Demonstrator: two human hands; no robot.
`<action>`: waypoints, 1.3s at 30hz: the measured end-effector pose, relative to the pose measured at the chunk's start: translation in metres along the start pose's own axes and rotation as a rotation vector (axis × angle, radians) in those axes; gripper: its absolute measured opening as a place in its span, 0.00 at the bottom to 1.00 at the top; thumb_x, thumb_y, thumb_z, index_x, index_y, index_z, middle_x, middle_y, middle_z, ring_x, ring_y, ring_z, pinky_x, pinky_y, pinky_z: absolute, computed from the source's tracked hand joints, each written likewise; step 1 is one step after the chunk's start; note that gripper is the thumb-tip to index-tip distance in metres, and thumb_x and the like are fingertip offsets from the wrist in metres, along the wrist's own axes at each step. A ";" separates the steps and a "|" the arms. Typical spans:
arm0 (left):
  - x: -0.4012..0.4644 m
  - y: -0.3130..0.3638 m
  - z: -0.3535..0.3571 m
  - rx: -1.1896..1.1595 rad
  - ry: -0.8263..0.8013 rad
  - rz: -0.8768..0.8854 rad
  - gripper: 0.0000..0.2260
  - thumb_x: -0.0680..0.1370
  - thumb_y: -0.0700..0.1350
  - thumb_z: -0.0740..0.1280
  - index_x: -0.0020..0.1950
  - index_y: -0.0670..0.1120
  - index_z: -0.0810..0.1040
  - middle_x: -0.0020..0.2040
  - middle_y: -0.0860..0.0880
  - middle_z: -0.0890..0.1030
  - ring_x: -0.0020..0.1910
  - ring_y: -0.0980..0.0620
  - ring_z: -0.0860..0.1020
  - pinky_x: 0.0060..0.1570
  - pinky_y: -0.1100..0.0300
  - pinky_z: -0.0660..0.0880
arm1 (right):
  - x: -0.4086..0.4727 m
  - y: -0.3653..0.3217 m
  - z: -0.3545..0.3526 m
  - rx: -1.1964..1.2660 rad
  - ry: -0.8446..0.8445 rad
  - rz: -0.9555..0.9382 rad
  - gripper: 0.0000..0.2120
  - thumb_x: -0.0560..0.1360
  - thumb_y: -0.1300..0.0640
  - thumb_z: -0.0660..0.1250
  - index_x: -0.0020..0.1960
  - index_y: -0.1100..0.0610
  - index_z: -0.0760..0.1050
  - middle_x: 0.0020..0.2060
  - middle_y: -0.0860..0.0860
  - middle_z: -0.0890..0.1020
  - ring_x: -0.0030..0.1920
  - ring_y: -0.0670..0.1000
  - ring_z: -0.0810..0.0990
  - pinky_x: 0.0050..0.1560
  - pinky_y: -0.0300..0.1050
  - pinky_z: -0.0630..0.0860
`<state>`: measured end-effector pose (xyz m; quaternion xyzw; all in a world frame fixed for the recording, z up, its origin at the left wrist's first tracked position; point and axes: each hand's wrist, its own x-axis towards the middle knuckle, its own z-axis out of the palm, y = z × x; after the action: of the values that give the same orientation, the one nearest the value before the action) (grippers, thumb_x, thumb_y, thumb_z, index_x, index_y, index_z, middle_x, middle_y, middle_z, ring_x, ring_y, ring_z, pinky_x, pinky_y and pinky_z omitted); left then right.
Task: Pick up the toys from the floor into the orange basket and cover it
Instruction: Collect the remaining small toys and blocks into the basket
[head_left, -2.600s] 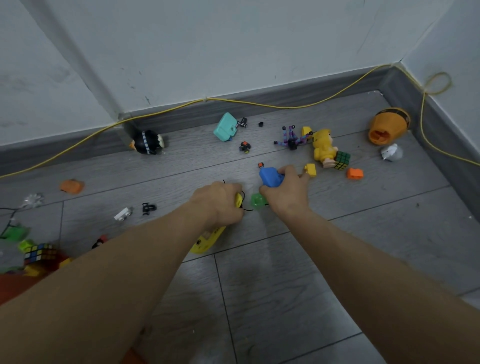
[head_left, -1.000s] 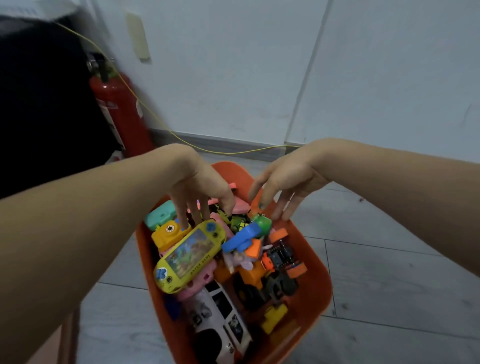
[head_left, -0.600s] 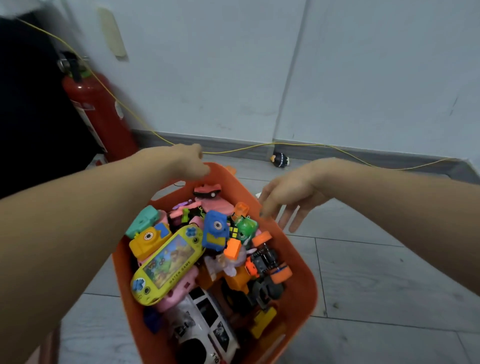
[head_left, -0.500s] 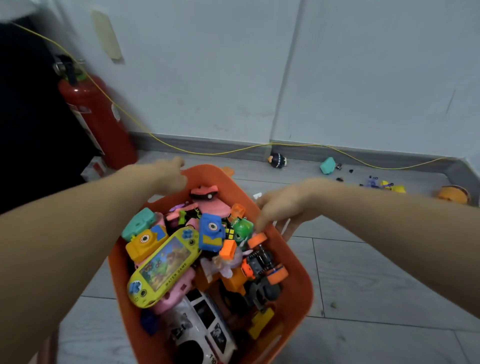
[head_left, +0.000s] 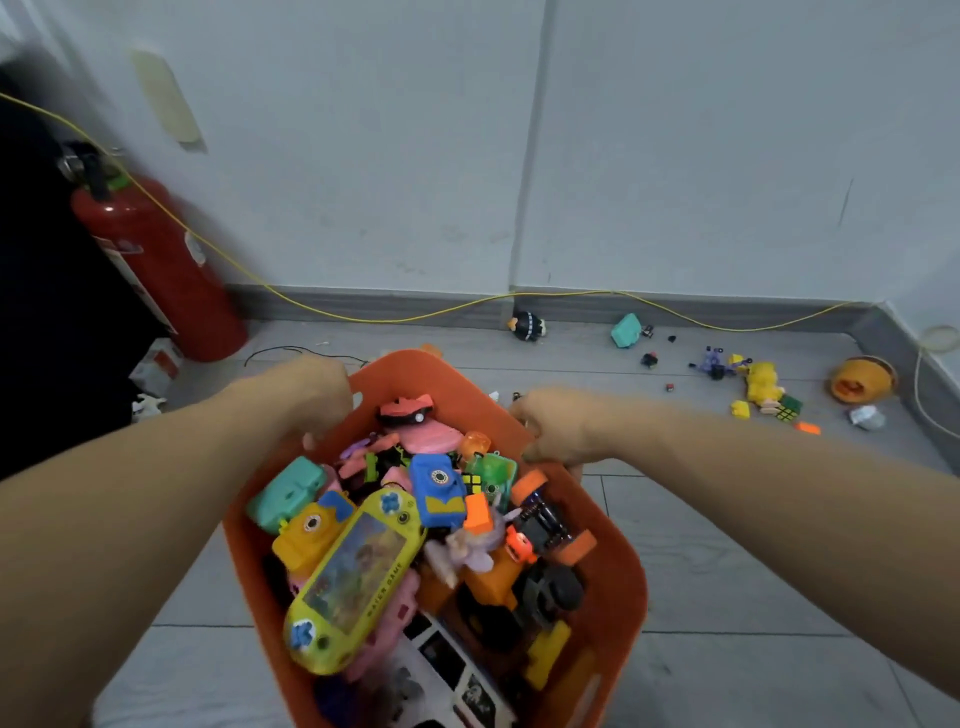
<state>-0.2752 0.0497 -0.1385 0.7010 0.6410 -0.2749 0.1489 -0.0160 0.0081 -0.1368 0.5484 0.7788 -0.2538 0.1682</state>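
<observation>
An orange basket (head_left: 618, 577) heaped with toys is seen on the grey floor (head_left: 727, 545), gripped at its far rim by both hands. Nearest the camera, a yellow handheld water game (head_left: 353, 582) is laid across the pile, flanked by an orange toy camera (head_left: 306, 530) and a teal toy camera (head_left: 285, 493); a blue toy camera (head_left: 439, 491) is propped just behind it, with a green toy (head_left: 496, 470) and a black-and-orange wheeled toy (head_left: 545, 525) alongside. The left hand (head_left: 311, 389) is curled over the rim at the far left, and the right hand (head_left: 558, 428) is closed on the rim at the far right; both are blurred.

Farther off, toys are scattered towards the floor's far right corner: a yellow figure (head_left: 761, 387), a small puzzle cube (head_left: 787, 408), an orange round toy (head_left: 862, 387), a teal toy (head_left: 626, 330) and a black round toy (head_left: 527, 326) by the skirting. A yellow cable (head_left: 415, 314) is strung along the wall, and a red fire extinguisher (head_left: 156, 260) is stood at the far left.
</observation>
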 end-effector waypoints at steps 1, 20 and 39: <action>-0.007 0.008 -0.002 -0.011 -0.044 0.016 0.11 0.75 0.43 0.67 0.52 0.37 0.82 0.51 0.43 0.84 0.47 0.45 0.82 0.42 0.58 0.77 | -0.001 0.009 -0.001 -0.014 -0.007 0.008 0.14 0.75 0.60 0.67 0.61 0.56 0.76 0.53 0.55 0.83 0.51 0.56 0.82 0.43 0.42 0.74; -0.018 0.124 -0.025 -0.744 -0.786 0.058 0.15 0.81 0.39 0.60 0.64 0.35 0.76 0.58 0.39 0.81 0.55 0.43 0.82 0.52 0.50 0.81 | -0.012 0.127 -0.062 -0.155 -0.096 0.290 0.28 0.71 0.60 0.72 0.70 0.50 0.72 0.53 0.54 0.80 0.51 0.56 0.80 0.55 0.45 0.78; 0.048 -0.043 0.026 -0.331 -0.092 -0.074 0.35 0.79 0.53 0.64 0.80 0.49 0.50 0.77 0.40 0.59 0.73 0.38 0.63 0.70 0.47 0.64 | 0.141 -0.121 0.033 0.507 0.210 0.363 0.25 0.77 0.49 0.65 0.71 0.57 0.65 0.67 0.61 0.70 0.65 0.63 0.73 0.62 0.52 0.74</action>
<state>-0.3216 0.0803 -0.1808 0.6296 0.6952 -0.2026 0.2815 -0.1789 0.0649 -0.2144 0.7259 0.5933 -0.3477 -0.0122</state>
